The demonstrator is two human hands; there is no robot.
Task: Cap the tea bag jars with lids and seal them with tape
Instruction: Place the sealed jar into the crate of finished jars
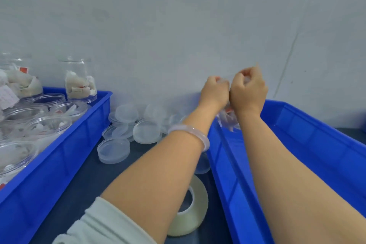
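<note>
My left hand [214, 91] and my right hand [249, 89] are raised side by side over the far end of the right blue bin [316, 144]. Both have fingers curled round the top of a clear tea bag jar [229, 121]. Only the jar's lower part shows between my wrists, with white bags and a red tag inside. Its mouth and any lid are hidden by my hands. A roll of clear tape [190, 210] lies on the dark table under my left forearm. Loose clear lids [145, 131] are piled between the two bins.
The left blue bin [79, 124] holds several open clear jars [79, 81] with tea bags, some upright at the back. A grey wall stands close behind the table. A pale bangle [190, 134] circles my left wrist.
</note>
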